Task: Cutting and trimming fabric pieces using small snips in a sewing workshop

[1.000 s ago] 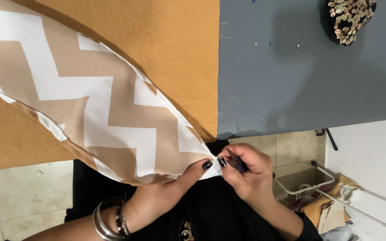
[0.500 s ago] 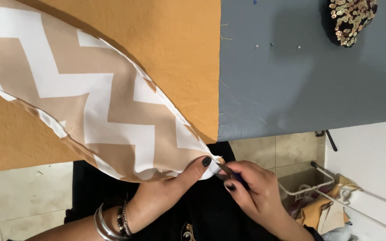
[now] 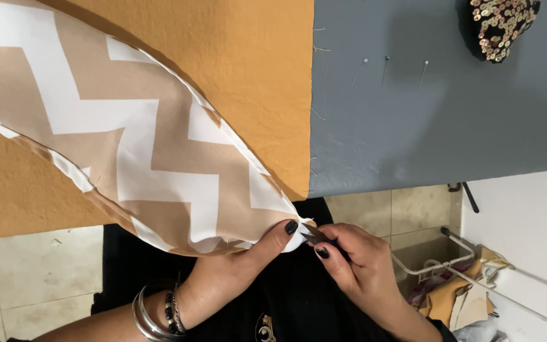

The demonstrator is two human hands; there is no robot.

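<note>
A beige-and-white zigzag fabric piece (image 3: 134, 152) lies over a mustard-orange cloth (image 3: 235, 69) and hangs off the table's near edge. My left hand (image 3: 248, 266), with bangles at the wrist, pinches the pointed corner of the zigzag fabric between thumb and fingers. My right hand (image 3: 356, 259) grips small thread snips (image 3: 314, 235), whose blades touch that same fabric corner just beside my left thumb.
The grey table top (image 3: 425, 120) carries three pins (image 3: 387, 66) and a dark sequinned pincushion (image 3: 498, 25) at the far right. A wire basket (image 3: 432, 259) with fabric scraps stands on the tiled floor at the lower right, beside a white surface.
My right hand has drawn slightly down and right, and the snips' blades now meet the fabric corner. My left hand keeps its pinch on the corner.
</note>
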